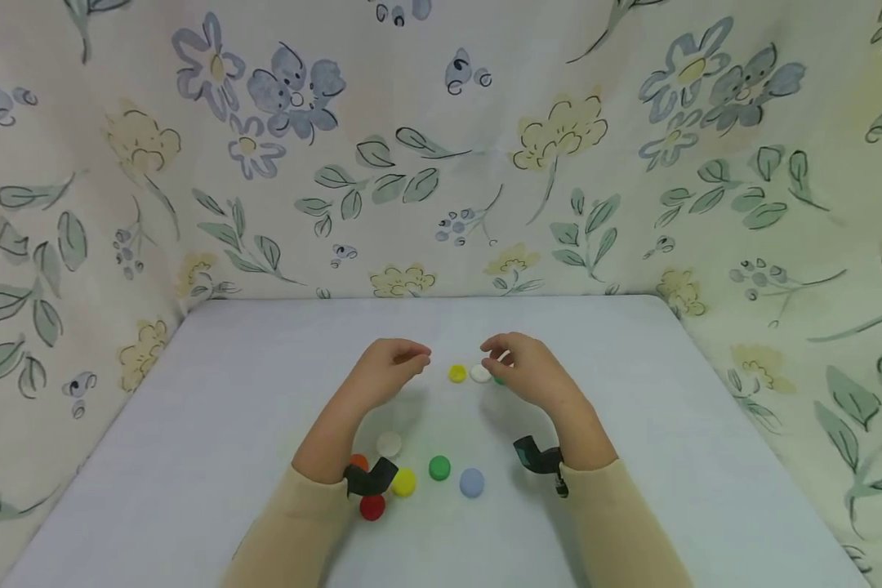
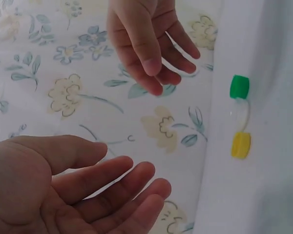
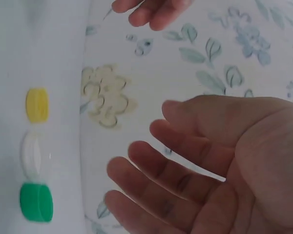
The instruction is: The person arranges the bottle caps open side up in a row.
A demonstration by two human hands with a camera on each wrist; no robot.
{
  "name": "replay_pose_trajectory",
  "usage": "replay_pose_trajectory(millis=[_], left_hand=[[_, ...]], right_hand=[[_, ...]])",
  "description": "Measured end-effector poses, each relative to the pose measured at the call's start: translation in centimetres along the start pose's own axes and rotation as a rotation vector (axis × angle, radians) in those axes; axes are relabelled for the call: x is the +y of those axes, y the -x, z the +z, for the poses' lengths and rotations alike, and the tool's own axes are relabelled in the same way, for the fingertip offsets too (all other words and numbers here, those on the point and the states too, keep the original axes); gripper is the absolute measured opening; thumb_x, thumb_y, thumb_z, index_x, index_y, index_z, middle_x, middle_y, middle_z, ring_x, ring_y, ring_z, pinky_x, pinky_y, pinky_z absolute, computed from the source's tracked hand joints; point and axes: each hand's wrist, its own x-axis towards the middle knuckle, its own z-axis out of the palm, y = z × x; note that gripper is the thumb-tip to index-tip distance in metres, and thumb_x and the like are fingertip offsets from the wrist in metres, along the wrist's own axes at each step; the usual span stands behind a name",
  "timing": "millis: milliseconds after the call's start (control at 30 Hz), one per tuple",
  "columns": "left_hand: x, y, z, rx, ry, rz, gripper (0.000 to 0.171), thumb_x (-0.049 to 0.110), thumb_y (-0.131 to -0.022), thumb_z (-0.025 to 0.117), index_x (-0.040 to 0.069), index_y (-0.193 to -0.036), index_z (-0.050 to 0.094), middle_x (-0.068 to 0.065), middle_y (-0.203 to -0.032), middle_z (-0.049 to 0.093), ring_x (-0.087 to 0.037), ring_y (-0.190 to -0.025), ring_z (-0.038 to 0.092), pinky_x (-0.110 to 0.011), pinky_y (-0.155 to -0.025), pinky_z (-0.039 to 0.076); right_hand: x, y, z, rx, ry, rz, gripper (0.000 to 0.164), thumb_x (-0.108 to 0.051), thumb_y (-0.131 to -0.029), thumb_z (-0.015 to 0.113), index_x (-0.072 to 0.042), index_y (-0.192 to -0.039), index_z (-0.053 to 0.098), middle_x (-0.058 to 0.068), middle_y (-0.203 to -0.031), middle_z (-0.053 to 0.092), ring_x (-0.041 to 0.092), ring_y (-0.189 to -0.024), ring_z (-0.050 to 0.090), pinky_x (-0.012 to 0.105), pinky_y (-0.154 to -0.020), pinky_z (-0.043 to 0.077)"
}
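My left hand [image 1: 394, 369] hovers over the far middle of the table, its fingers relaxed and holding nothing. Facing it, my right hand [image 1: 523, 367] is also raised, fingers loosely bent around nothing. Between and beneath the hands, a row of bottle caps lies at the far side: a yellow cap [image 1: 457, 373], a white cap [image 1: 480, 373] and a green cap [image 1: 499, 379], the last partly hidden by the right hand. In the right wrist view the yellow cap [image 3: 37, 105], white cap [image 3: 31, 155] and green cap [image 3: 36, 202] stand side by side.
Nearer me lie more caps: white [image 1: 389, 444], orange [image 1: 358, 463], yellow [image 1: 403, 482], red [image 1: 372, 507], green [image 1: 439, 468] and light blue [image 1: 472, 483]. My left forearm partly covers the orange one. A floral cloth [image 1: 412, 163] hangs behind the white table [image 1: 250, 392].
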Motion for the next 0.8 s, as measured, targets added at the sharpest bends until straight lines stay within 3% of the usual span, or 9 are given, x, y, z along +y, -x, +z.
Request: replay_pose_trajectory(millis=[133,333,467,600,800], left_hand=[[-2.0,1.7,-2.1,-0.050,-0.076,0.028,0.028,0.024,-0.103,0.064,0.008,-0.125,0.072,-0.006,-0.117,0.072,-0.022,-0.108,0.064,-0.044,-0.094,0.054],[-5.3,3.3,-3.9,-0.144,-0.146,-0.015,0.026,0.021,-0.101,0.066,0.006,-0.121,0.074,-0.001,-0.110,0.072,-0.021,-0.101,0.063,-0.043,-0.092,0.054],[-6.6,3.4,-3.9,-0.223,-0.175,-0.033,0.021,0.016,-0.096,0.072,0.008,-0.115,0.077,0.003,-0.105,0.071,-0.018,-0.097,0.062,-0.041,-0.088,0.053],[-6.9,3.7,-3.4,-0.293,-0.242,-0.047,0.020,0.010,-0.089,0.079,0.008,-0.109,0.079,0.003,-0.095,0.070,-0.017,-0.088,0.061,-0.037,-0.080,0.053],[-6.6,4.2,-1.8,-0.289,-0.373,-0.048,0.023,0.006,-0.082,0.083,0.008,-0.104,0.077,0.004,-0.089,0.066,-0.015,-0.083,0.058,-0.035,-0.080,0.051]], right_hand=[[-1.7,0.2,1.1,-0.085,-0.014,-0.037,0.026,-0.024,-0.099,0.070,-0.012,-0.122,0.071,0.000,-0.106,0.067,0.022,-0.099,0.061,0.037,-0.080,0.055],[-2.9,0.0,3.4,-0.195,-0.003,-0.089,0.024,-0.023,-0.098,0.072,-0.013,-0.120,0.072,-0.004,-0.102,0.067,0.018,-0.097,0.061,0.034,-0.080,0.054],[-3.4,-0.3,5.8,-0.322,-0.015,-0.141,0.028,-0.022,-0.097,0.074,-0.010,-0.122,0.072,-0.005,-0.103,0.068,0.016,-0.095,0.063,0.033,-0.082,0.055],[-4.5,-0.2,8.2,-0.444,-0.001,-0.171,0.032,-0.021,-0.096,0.075,-0.008,-0.125,0.072,-0.002,-0.108,0.071,0.013,-0.094,0.065,0.033,-0.086,0.055],[-5.5,0.2,10.2,-0.473,0.123,-0.197,0.032,-0.017,-0.093,0.077,-0.003,-0.122,0.073,0.001,-0.098,0.070,0.014,-0.081,0.059,0.031,-0.081,0.053]])
